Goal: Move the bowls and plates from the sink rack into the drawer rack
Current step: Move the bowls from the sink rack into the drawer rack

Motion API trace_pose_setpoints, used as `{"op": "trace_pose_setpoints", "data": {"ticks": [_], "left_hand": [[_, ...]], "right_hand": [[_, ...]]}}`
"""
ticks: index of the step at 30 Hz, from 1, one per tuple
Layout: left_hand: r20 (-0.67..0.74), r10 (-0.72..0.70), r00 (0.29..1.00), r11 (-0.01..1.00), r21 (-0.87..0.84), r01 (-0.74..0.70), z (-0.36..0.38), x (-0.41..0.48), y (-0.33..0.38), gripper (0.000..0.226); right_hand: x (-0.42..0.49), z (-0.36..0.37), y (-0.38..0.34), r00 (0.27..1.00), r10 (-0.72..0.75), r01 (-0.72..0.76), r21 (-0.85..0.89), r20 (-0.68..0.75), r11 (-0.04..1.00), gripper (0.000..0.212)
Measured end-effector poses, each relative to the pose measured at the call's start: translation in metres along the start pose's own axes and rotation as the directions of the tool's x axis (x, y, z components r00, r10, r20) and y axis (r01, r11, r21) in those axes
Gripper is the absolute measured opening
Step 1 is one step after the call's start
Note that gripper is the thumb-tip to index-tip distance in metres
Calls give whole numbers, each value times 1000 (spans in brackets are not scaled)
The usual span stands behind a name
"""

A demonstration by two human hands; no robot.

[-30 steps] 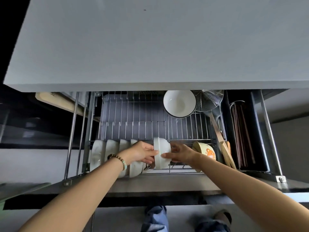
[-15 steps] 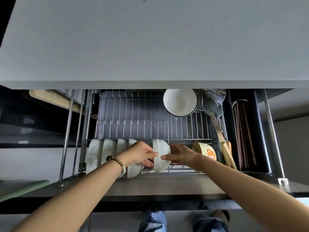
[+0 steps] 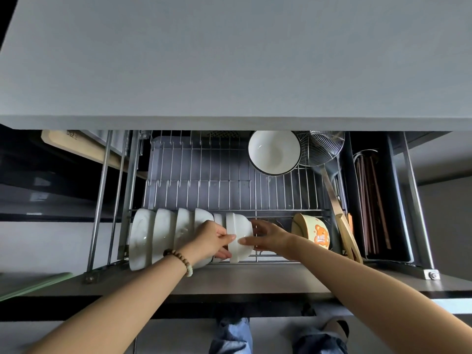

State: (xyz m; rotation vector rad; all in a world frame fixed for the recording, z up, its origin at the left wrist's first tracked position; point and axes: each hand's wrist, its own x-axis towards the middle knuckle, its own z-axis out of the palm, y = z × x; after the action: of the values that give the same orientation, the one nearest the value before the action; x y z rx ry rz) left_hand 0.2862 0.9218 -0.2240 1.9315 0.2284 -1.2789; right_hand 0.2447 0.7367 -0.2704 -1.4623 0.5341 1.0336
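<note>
Head view: a white bowl point(image 3: 238, 235) stands on edge in the front row of the drawer rack point(image 3: 204, 175), at its 6 o'clock. The left hand point(image 3: 213, 241) pinches its rim, and the right hand point(image 3: 268, 237) cups its other side, thumb touching. A row of white bowls point(image 3: 163, 233) stands at its 9 o'clock, a bear-printed bowl point(image 3: 314, 232) at 3, and a black-rimmed bowl point(image 3: 274, 152) at 1.

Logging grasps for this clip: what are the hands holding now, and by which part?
Both hold one white bowl standing on edge in the drawer rack: left hand pinches its rim side, right hand its rounded base side.
</note>
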Motion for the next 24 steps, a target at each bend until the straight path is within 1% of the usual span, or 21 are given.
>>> {"op": "trace_pose_setpoints", "data": {"ticks": [2,5,8,9,10,11,12,13,14,16,17,19,20,22,24], "left_hand": [[-15,8,1000,999,50,-7,0,-3,2,36],[-44,29,999,978,209,-19,0,-8,10,31],[-17,11,1000,921,388,-4,-2,-9,21,33],[-8,7,1000,886,464,-3,-3,-10,26,36],[-11,26,1000,812,584,-15,-4,-8,31,37],[-31,83,996,700,713,-36,-7,-6,36,39],[-46,156,987,583,811,-54,-10,-6,39,41],[-34,221,975,508,857,-85,-13,-4,41,40],[-3,265,964,479,868,-129,-15,-2,40,37],[40,326,945,489,848,-205,-18,1,32,34],[42,364,931,493,839,-231,-19,3,28,38],[60,454,889,458,840,-291,-19,7,21,48],[84,473,877,441,839,-318,-19,10,19,54],[140,445,885,445,823,-354,-20,12,15,73],[160,411,897,463,812,-356,-20,13,13,80]], "right_hand": [[2,2,1,1000,17,-17,30,4,999,60],[4,4,5,999,40,-40,80,6,996,69],[5,5,7,999,44,-45,87,15,995,72],[5,5,8,999,40,-41,88,11,995,73],[7,4,9,999,35,-35,91,2,995,74],[7,4,10,1000,29,-29,95,-7,995,74],[8,4,10,1000,24,-23,100,-14,995,73],[9,4,10,1000,19,-17,100,-18,995,72],[9,4,11,1000,15,-13,97,-19,995,72],[10,4,12,1000,18,-17,93,-9,996,73],[10,4,13,1000,17,-16,86,-6,996,74],[10,3,13,1000,8,-8,65,-1,998,73],[10,2,13,1000,8,-8,62,-1,998,72],[8,1,11,1000,9,-8,66,-6,998,68],[8,1,11,1000,14,-13,82,-10,997,63]]}}
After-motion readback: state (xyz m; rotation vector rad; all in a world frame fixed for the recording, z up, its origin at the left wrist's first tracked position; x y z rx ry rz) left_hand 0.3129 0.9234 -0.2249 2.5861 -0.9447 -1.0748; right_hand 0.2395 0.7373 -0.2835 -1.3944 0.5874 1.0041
